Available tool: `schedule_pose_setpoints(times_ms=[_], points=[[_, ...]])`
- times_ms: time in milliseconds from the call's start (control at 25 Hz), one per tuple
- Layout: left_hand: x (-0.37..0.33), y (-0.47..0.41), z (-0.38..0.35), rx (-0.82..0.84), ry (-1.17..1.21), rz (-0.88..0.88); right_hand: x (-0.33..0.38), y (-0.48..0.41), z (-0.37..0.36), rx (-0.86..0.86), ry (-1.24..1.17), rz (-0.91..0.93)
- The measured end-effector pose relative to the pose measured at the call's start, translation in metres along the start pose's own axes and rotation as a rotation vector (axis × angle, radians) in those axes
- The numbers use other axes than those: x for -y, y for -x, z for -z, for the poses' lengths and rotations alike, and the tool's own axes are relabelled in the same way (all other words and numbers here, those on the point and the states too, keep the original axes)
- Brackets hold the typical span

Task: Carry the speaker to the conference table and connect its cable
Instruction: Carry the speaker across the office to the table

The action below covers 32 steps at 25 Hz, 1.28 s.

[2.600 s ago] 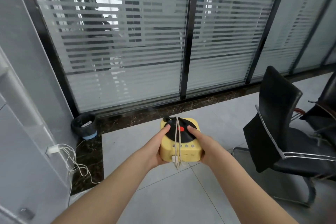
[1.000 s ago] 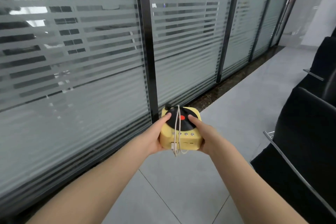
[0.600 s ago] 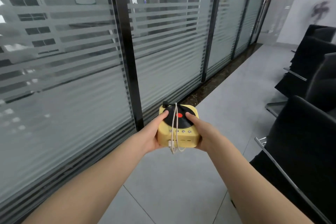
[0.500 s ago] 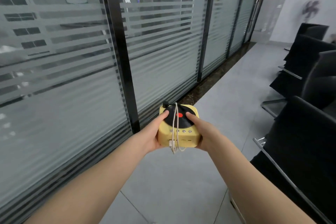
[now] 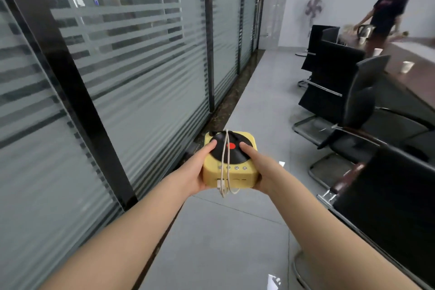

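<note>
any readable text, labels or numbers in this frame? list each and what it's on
None can be read.
Speaker: four small buttons along the front edge of its top, any markings too small to read.
Glass wall: a small bluish patch behind the frosted stripes, blurred.
Dark shirt of the person at the far table: a reddish patch, too blurred to read.

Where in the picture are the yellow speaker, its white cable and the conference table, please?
yellow speaker (image 5: 237,173): head view, on its yellow front face.
white cable (image 5: 225,148): head view, on the strands crossing the black disc.
conference table (image 5: 421,59): head view, on bare tabletop.
</note>
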State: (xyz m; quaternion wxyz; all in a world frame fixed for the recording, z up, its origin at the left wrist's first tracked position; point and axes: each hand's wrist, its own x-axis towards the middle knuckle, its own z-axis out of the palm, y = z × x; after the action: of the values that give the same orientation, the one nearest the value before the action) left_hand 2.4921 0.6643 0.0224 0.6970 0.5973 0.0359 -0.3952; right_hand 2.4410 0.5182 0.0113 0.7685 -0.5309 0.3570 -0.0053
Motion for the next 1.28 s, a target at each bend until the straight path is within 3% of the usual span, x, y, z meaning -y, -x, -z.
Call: schedule_pose_setpoints(times_ms=[480, 800, 1280], points=[[-0.073, -0.165, -0.03, 0.11, -0.034, 0.052, 0.079, -0.14, 0.016, -0.103, -0.081, -0.004], [-0.16, -0.303, -0.096, 0.128, -0.084, 0.029, 0.189, -0.271, 0.054, -0.146, -0.094, 0.032], [-0.242, -0.481, -0.144, 0.162, -0.064, 0.066, 0.291, -0.438, 0.08, -0.161, -0.08, 0.048]])
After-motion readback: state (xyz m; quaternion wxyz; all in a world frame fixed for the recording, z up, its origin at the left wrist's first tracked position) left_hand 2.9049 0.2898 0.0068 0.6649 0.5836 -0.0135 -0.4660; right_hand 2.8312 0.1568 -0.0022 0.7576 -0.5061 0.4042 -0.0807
